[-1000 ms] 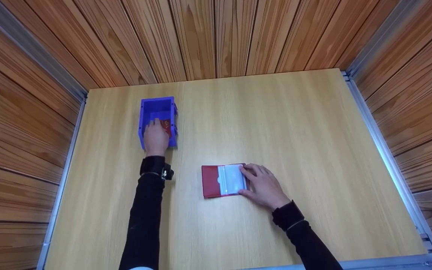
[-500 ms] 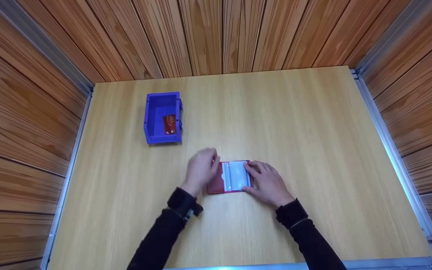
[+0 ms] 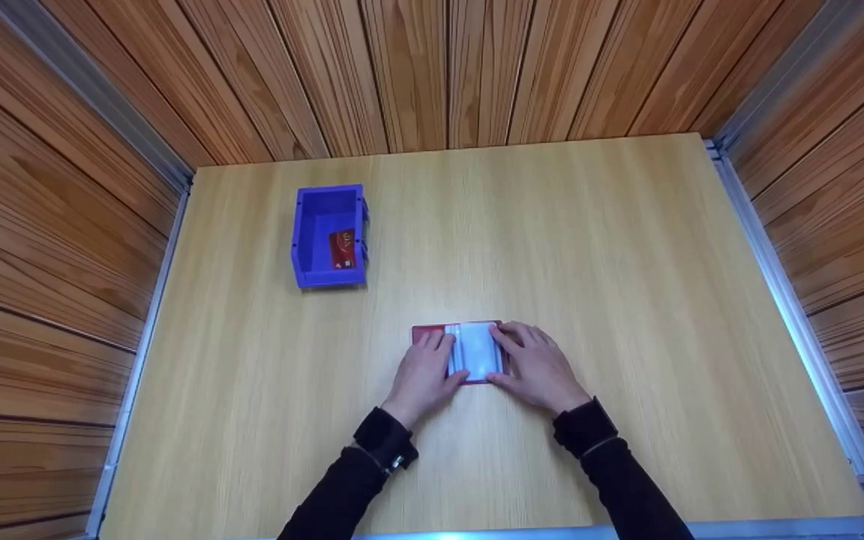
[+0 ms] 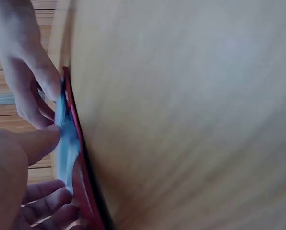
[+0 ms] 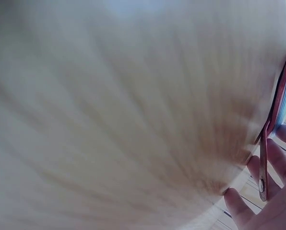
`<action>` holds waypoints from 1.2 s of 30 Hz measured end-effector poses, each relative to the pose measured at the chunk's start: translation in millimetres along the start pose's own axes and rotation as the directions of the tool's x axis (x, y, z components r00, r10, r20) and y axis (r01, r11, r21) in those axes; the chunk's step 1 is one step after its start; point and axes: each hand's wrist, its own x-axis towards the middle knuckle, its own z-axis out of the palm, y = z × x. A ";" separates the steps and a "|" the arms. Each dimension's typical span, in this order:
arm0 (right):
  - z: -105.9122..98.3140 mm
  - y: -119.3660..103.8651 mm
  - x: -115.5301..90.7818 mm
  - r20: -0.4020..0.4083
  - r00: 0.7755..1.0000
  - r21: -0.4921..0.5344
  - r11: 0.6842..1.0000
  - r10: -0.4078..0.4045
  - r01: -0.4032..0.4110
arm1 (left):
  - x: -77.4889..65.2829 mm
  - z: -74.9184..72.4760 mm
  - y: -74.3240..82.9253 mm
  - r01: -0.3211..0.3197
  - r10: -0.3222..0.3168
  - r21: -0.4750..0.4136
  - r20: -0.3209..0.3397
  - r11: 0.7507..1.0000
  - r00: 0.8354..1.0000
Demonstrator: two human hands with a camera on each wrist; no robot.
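Note:
A red card holder (image 3: 426, 330) lies spread open on the table, its stack of clear plastic sleeves (image 3: 477, 351) facing up. My left hand (image 3: 421, 379) is at its left part, fingertips by the sleeves' upper left and thumb at their lower edge; the left wrist view has thumb and curled fingers at the sleeves (image 4: 65, 153). My right hand (image 3: 541, 371) holds the right end, index finger near the top corner and thumb near the bottom one. A snap strap (image 5: 263, 167) of the holder sticks out between the right fingers. The palm hides much of the red cover's left side.
A blue plastic bin (image 3: 329, 279) stands at the back left with a red card (image 3: 342, 249) inside. Wood-plank walls (image 3: 417, 75) enclose the table (image 3: 589, 247) at the back and sides, and a metal rail (image 3: 477, 534) runs along the front edge.
My left hand has left the blue bin and come down right to the card holder, where it now touches the sleeves. My right hand stays on the holder's right end.

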 end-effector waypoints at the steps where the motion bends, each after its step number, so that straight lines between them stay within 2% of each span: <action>1: 0.3 0.0 0.0 0.005 1.000 -0.001 1.000 0.004 -0.004 | -0.3 0.5 -1.2 0.002 -0.002 0.012 -0.006 1.000 1.000; 8: 0.6 1.4 -0.3 0.033 0.999 0.003 0.999 0.036 -0.037 | -0.8 0.8 -5.5 -0.003 0.003 -0.003 -0.002 1.000 1.000; 15: -0.1 2.9 -1.3 0.047 0.998 0.030 0.999 0.036 -0.038 | -1.1 0.2 -4.9 0.002 -0.002 -0.006 0.007 1.000 1.000; 28: -1.8 4.2 -0.2 -0.028 0.998 0.034 0.998 -0.057 0.057 | 0.7 1.5 -6.0 -0.014 0.014 0.033 0.009 0.999 1.000; 32: -2.3 3.5 -0.4 -0.020 0.999 0.027 0.998 -0.050 0.050 | 1.5 0.8 -3.8 -0.012 0.011 0.029 0.023 0.999 1.000; 36: -2.0 3.0 0.3 -0.014 0.999 0.039 0.999 -0.031 0.031 | 1.4 0.1 -1.4 -0.037 0.035 0.079 0.020 0.996 0.999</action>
